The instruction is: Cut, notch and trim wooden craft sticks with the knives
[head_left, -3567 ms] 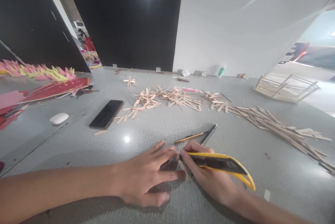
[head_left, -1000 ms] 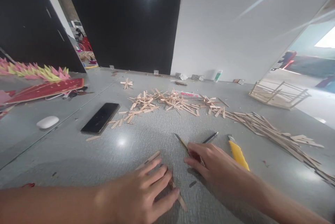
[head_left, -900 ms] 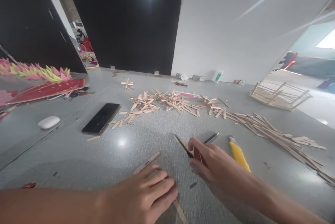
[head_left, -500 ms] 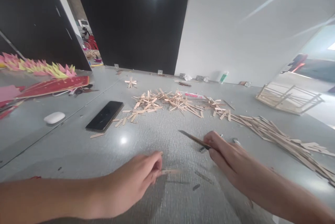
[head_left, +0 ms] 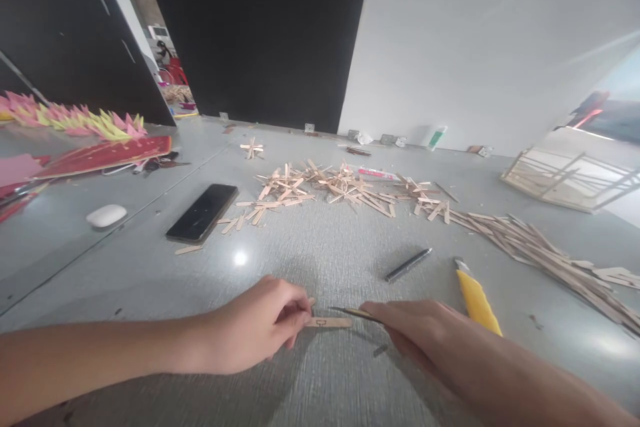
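Observation:
My left hand (head_left: 283, 317) pinches a flat wooden stick (head_left: 333, 323), which has a small dark outline drawn on it and points right. The end of another light piece shows just above my fingertips. My right hand (head_left: 415, 327) is closed round a slim craft knife (head_left: 357, 312); its tip points left, just above the stick. A black pen (head_left: 409, 264) lies beyond my right hand. Beside that hand rests a yellow cutter (head_left: 477, 297), partly covered by my forearm.
Wooden pieces (head_left: 345, 187) are heaped mid-table, with long strips (head_left: 540, 254) at right. A phone (head_left: 203, 212) and white case (head_left: 107, 216) lie left. A glue bottle (head_left: 437, 138) and stick frame (head_left: 565, 180) stand farther back. Red and pink paper work (head_left: 107, 155) sits far left.
My right hand has moved down and left, bringing the knife near the stick. The pen and yellow cutter are now uncovered. My left hand stays nearly in place.

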`<act>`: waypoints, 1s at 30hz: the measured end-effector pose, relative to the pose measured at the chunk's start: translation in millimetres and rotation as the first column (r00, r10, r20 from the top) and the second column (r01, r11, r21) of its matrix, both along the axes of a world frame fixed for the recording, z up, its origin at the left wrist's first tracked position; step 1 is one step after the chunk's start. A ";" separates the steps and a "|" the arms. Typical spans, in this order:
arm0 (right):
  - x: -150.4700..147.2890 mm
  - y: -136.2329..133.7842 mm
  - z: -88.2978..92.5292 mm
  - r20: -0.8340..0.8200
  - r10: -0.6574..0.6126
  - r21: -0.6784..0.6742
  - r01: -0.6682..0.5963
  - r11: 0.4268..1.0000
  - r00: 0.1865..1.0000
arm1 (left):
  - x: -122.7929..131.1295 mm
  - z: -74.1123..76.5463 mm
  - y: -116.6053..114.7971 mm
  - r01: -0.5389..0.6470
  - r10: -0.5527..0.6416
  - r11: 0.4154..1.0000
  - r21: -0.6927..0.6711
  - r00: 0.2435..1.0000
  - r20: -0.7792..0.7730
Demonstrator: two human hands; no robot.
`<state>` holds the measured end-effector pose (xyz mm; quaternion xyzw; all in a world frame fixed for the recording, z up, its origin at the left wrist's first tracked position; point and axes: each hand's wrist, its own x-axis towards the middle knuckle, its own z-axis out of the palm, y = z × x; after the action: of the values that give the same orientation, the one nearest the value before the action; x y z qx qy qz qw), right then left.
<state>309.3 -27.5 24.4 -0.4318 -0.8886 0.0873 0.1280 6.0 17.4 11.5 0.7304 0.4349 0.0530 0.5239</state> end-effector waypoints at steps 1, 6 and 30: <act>-1.4 -1.1 -0.5 0.024 0.033 -0.028 -0.032 0.999 0.999 | 0.0 -0.5 0.0 -0.001 0.001 1.000 0.003 1.000 -0.002; -11.0 2.1 -7.7 0.141 0.101 -0.059 -0.094 0.994 0.985 | 1.0 -0.4 0.1 0.002 -0.001 1.000 0.024 1.000 -0.010; -34.2 -4.8 -7.4 0.333 0.214 0.294 -0.317 0.902 0.918 | -7.0 9.1 -5.3 0.245 -0.183 0.926 0.288 0.957 -0.226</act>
<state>275.1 -32.2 17.0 -0.2846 -0.9499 -0.1165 0.0550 -0.9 12.2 20.6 0.8491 0.3874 -0.0082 0.3589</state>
